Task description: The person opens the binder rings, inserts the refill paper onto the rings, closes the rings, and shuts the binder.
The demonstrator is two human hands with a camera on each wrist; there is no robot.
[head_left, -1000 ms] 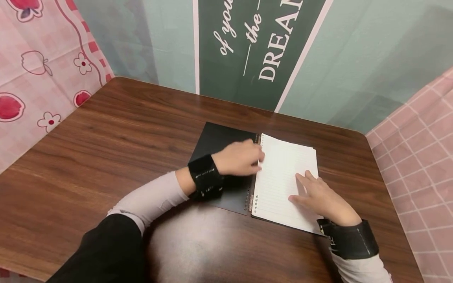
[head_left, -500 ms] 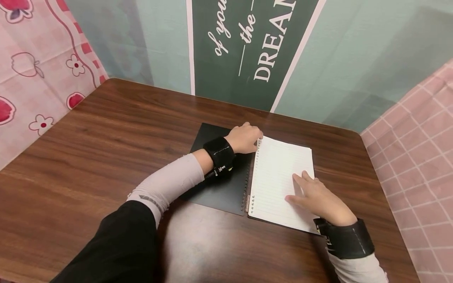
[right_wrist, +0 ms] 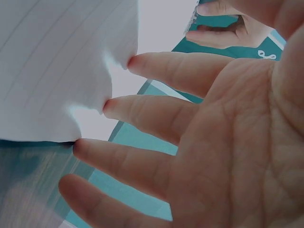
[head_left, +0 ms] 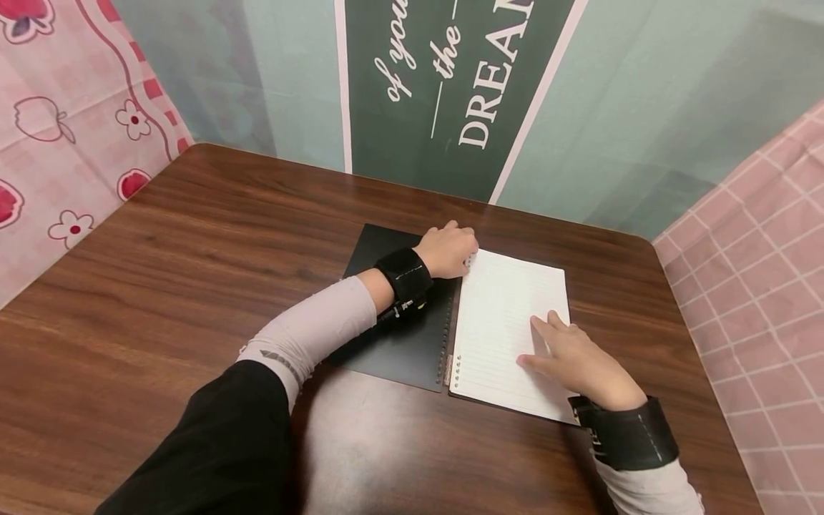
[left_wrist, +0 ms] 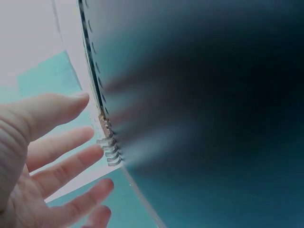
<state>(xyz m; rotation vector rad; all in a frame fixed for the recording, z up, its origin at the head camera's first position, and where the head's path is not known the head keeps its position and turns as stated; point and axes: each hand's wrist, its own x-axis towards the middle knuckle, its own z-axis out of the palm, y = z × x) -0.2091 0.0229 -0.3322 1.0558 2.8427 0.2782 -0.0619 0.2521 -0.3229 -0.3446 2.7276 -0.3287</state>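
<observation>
A loose-leaf ring notebook lies spread on the table, its black cover (head_left: 415, 350) to the left and lined white pages (head_left: 505, 307) to the right. My left hand (head_left: 445, 250) reaches over the cover to the far end of the spine. In the left wrist view its fingers are apart, fingertips right at the metal rings (left_wrist: 111, 153), with the thumb over the page edge. My right hand (head_left: 576, 361) rests on the right side of the pages, fingers spread. The right wrist view shows those fingertips pressing the paper (right_wrist: 57, 61), which dents beneath them.
The notebook lies on a brown wood-grain table (head_left: 225, 236). Behind it hangs a green wall cloth (head_left: 618, 129) with white lettering. Patterned pink cloths border the left and right sides. Black straps (head_left: 404, 275) circle both wrists.
My left hand has moved away from me along the spine, from near its upper middle to its far end. The right hand stays on the pages. The head view shifts slightly.
</observation>
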